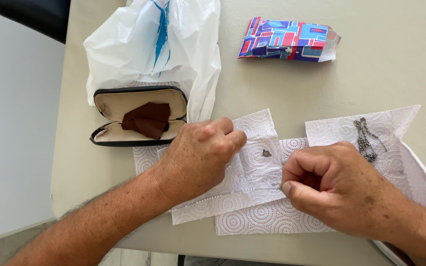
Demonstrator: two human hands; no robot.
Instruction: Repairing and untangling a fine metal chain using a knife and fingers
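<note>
- Head view: a pale table (pixel 395 74) runs to its left edge beside the open glasses case (pixel 139 117); its near edge lies just under both wrists.
- Bare tabletop stays free toward the far right, past the colourful folded packet (pixel 288 39).
- A white plastic bag (pixel 159 44) crowds the far left, behind the case.
- The left hand (pixel 198 155) is curled into a loose fist on the paper towels (pixel 252 197); what it pinches is hidden.
- The right hand (pixel 331 184) is fisted, thumb pressed to forefinger on a thin chain (pixel 252 187) stretched between the hands.
- A small metal piece (pixel 266 153) lies between them; a dark beaded chain (pixel 366 143) rests just beyond the right knuckles.
</note>
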